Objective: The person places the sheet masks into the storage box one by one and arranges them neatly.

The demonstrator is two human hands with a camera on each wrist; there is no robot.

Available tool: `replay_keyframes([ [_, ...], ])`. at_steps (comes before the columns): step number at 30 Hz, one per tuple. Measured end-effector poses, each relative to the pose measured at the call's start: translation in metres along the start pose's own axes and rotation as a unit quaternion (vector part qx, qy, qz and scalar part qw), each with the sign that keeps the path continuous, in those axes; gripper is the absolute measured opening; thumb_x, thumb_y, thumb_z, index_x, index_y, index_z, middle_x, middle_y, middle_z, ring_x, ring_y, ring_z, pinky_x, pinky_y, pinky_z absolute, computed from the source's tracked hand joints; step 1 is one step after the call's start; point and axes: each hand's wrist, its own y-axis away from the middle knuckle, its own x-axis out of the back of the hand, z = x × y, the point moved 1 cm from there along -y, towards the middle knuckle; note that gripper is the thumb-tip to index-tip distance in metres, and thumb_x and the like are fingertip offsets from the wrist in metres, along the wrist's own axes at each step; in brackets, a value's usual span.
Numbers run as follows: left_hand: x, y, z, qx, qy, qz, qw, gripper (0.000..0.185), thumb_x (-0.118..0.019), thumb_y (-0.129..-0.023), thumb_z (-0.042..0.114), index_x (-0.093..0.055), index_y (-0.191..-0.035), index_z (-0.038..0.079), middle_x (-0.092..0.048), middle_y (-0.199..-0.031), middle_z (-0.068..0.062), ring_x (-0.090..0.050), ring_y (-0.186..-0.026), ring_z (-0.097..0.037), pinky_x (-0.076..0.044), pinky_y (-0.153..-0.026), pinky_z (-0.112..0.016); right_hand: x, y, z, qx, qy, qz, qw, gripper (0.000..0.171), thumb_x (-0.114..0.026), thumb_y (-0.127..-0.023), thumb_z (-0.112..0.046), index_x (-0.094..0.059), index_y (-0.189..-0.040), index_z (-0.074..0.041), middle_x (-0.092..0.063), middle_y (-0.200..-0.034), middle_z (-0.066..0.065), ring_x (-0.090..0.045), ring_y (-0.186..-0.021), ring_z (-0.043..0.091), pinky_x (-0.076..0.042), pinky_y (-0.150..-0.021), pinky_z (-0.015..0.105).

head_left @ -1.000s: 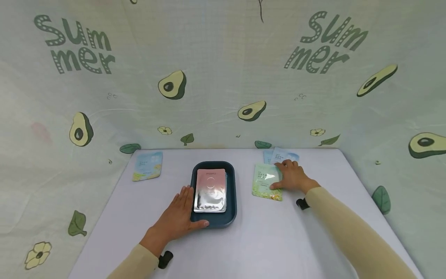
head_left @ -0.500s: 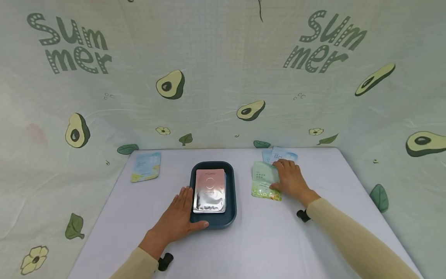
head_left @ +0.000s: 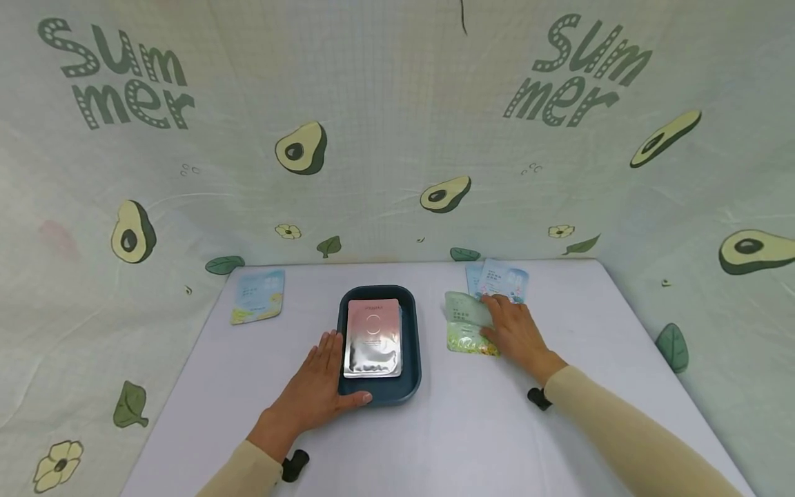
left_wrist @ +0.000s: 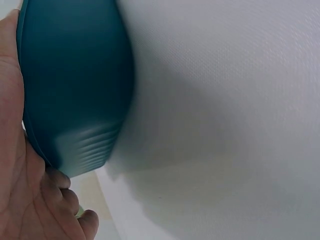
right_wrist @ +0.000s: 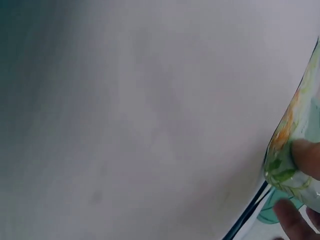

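The right hand (head_left: 514,333) pinches the green packet (head_left: 467,323) along its right edge, thumb at the near part and fingers over the far part; the far edge of the packet curls up off the table (head_left: 472,428) while the near edge lies on it. In the right wrist view the thumb tip (right_wrist: 307,157) presses on the printed corner of the green packet (right_wrist: 292,150), and further fingertips show below it. The green packet lies just right of the tray (head_left: 380,397), apart from it, in the middle depth of the table. Just beyond the right hand, two blue packets (head_left: 502,279) lie overlapped near the far edge of the table, touching or nearly touching the green packet; contact cannot be confirmed. The left hand (head_left: 315,392) lies flat with straight fingers against the left wall of the tray, thumb stretched along the near rim, holding nothing. In the left wrist view the palm (left_wrist: 20,190) rests against the outer wall of the tray (left_wrist: 75,85). The tray is dark teal with rounded corners and stands at the centre of the table. It holds a stack of packets; the top one, a pink and silver packet (head_left: 373,338), lies flat. One more blue packet (head_left: 258,296) lies alone at the far left of the table, well apart from the tray. A printed cloth (head_left: 397,138) with avocados and lettering hangs behind and at both sides.
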Motion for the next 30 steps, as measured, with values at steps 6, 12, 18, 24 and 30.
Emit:
replay_keyframes([
  [6,0.000,-0.002,-0.001,0.003,0.001,-0.009,1.0000,0.131,-0.055,-0.085,0.089,-0.011,-0.167,-0.003,-0.012,-0.176,-0.022,-0.008,-0.165,-0.038,-0.020,-0.131,-0.055,0.001,0.000,-0.004,-0.066,-0.112,-0.013,0.991,0.084,-0.078,-0.096,-0.009,-0.029,-0.163,-0.011,-0.058,-0.147,0.029,-0.072,-0.096,0.041,-0.059,-0.087,0.058],
  [12,0.002,-0.001,-0.001,0.002,0.010,-0.007,0.9999,0.129,-0.058,-0.086,0.086,-0.014,-0.167,-0.004,-0.014,-0.175,-0.023,-0.009,-0.164,-0.039,-0.021,-0.131,-0.056,0.014,-0.013,-0.012,-0.101,-0.153,0.014,0.983,0.075,-0.081,-0.093,-0.011,-0.040,-0.157,-0.009,-0.071,-0.100,0.025,-0.065,-0.070,0.031,-0.055,-0.065,0.044],
  [18,0.001,0.000,-0.001,0.001,0.020,-0.006,0.9998,0.129,-0.057,-0.086,0.087,-0.014,-0.167,-0.004,-0.014,-0.175,-0.023,-0.009,-0.164,-0.040,-0.021,-0.131,-0.057,0.026,-0.024,-0.016,-0.175,-0.224,-0.040,0.958,0.053,-0.078,-0.097,-0.014,-0.056,-0.145,-0.011,-0.071,-0.115,0.026,-0.070,-0.091,0.031,-0.057,-0.074,0.042],
  [24,0.003,0.001,0.000,-0.001,0.017,-0.003,0.9999,0.128,-0.056,-0.087,0.087,-0.015,-0.167,-0.005,-0.015,-0.175,-0.024,-0.010,-0.164,-0.040,-0.021,-0.130,-0.057,0.034,-0.033,-0.021,-0.207,-0.283,-0.065,0.934,0.051,-0.076,-0.098,-0.013,-0.056,-0.145,-0.012,-0.068,-0.131,0.028,-0.073,-0.110,0.038,-0.060,-0.076,0.039],
  [30,0.004,0.001,0.002,-0.006,0.007,-0.003,1.0000,0.127,-0.055,-0.088,0.086,-0.013,-0.167,-0.004,-0.014,-0.175,-0.023,-0.009,-0.164,-0.040,-0.021,-0.130,-0.058,0.040,-0.041,-0.024,-0.221,-0.316,-0.060,0.921,0.050,-0.074,-0.099,-0.012,-0.056,-0.145,-0.012,-0.065,-0.134,0.027,-0.072,-0.102,0.031,-0.059,-0.071,0.033],
])
